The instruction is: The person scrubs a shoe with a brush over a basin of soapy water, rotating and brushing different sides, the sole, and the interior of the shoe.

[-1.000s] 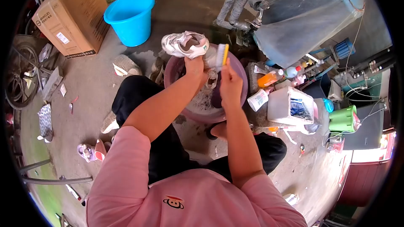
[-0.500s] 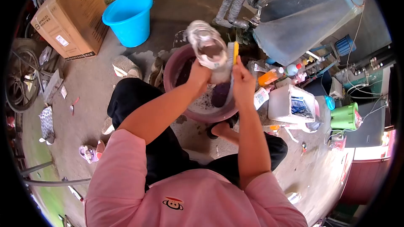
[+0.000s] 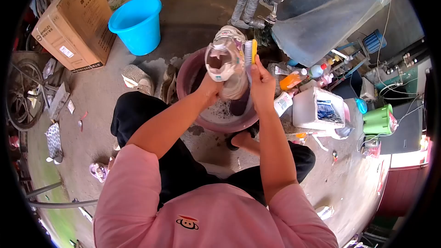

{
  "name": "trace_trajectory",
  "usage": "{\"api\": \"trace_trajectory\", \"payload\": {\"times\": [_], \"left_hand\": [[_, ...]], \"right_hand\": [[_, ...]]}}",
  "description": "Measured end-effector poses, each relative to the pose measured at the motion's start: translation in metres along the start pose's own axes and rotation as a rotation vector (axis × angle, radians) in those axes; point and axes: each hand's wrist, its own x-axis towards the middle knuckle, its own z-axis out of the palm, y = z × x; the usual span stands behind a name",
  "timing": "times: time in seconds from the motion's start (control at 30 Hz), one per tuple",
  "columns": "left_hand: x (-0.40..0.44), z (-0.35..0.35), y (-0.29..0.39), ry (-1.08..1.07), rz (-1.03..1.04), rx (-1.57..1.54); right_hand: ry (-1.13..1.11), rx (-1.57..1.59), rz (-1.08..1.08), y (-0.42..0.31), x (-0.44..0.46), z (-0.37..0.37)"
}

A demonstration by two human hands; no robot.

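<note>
My left hand [image 3: 211,88] is closed round a light-coloured sneaker [image 3: 226,55], lifted above a pink basin [image 3: 184,76]. In my right hand [image 3: 262,80] is a scrub brush [image 3: 251,51] with a yellow back and pale bristles. Those bristles press against the right side of the sneaker. Below, foamy water [image 3: 219,111] fills the basin, and a dark purple item [image 3: 239,105] lies partly in it. The fingers of my left hand are partly hidden behind the sneaker.
A blue bucket [image 3: 138,30] and a cardboard box [image 3: 76,23] stand at the back left. Other shoes [image 3: 138,79] lie left of the basin. On the right are bottles [image 3: 294,79], a white foam box [image 3: 308,110] and a green bucket [image 3: 377,120]. Wrapped pipes [image 3: 252,0] rise behind.
The sneaker has turned in my left hand, its opening now facing more toward me. The brush has shifted slightly and stays at the sneaker's right side. The whole view has tilted a little.
</note>
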Motion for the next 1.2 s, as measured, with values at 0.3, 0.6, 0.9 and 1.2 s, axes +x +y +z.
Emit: {"api": "trace_trajectory", "payload": {"times": [0.3, 0.6, 0.9, 1.2], "left_hand": [[0.025, -0.059, -0.005, 0.061, 0.095, 0.18], [0.029, -0.082, 0.009, 0.017, 0.017, 0.073], [0.001, -0.053, 0.0, -0.032, 0.104, 0.367], [-0.001, -0.026, -0.029, -0.171, 0.382, 0.347]], "right_hand": [[-0.103, -0.04, -0.038, -0.015, -0.036, 0.018], [-0.11, 0.086, -0.099, -0.009, -0.058, 0.031], [-0.031, 0.012, 0.056, 0.011, 0.006, 0.018], [-0.05, -0.007, 0.112, 0.027, 0.016, 0.023]]}}
